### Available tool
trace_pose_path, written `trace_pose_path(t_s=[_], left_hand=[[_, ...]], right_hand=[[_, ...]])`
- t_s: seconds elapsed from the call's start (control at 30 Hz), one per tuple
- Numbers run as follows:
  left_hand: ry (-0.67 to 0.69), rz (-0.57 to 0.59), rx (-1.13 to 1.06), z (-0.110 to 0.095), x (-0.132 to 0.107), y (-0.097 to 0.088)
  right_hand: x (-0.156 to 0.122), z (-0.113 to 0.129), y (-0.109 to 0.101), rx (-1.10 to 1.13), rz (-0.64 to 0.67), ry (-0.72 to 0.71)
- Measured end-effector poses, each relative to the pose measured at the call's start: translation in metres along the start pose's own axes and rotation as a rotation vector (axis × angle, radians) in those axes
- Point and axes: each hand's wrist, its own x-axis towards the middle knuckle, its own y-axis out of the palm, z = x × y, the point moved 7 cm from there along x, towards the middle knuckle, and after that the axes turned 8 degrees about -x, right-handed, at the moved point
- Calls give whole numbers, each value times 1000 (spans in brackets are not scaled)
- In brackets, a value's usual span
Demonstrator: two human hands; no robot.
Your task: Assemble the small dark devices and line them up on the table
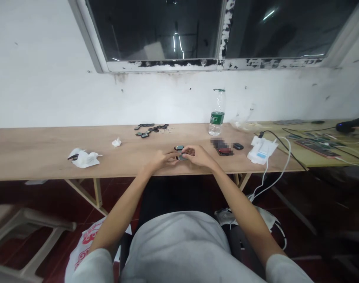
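Bare forearms (129,198) angle inward, the left hand (161,159) palm down and right hand (201,156) curled, fingertips (187,149) nearly meeting

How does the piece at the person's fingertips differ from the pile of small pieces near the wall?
The piece is toward the near edge of the table; the pile lies farther back, by the wall.
The left hand and right hand partly cover the piece; no hand covers the pile.
Both show dark and greyish-green parts.
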Motion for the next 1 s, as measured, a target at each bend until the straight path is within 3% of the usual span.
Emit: trace_pose_path(t_s=[0.4, 0.73, 0.87, 1.0], left_hand=[[-62, -52, -123, -4, 4, -3], [-79, -39, -92, 5, 2, -4], [-218, -65, -94, 23, -3, -15], [-408, -26, -133, 60, -15, -23]], right_hand=[[1, -10, -12, 65, -35, 65], [4, -18, -3, 42, -52, 85], [5, -26, -2, -36, -90, 106], [7, -33, 6, -81, -89, 104]])
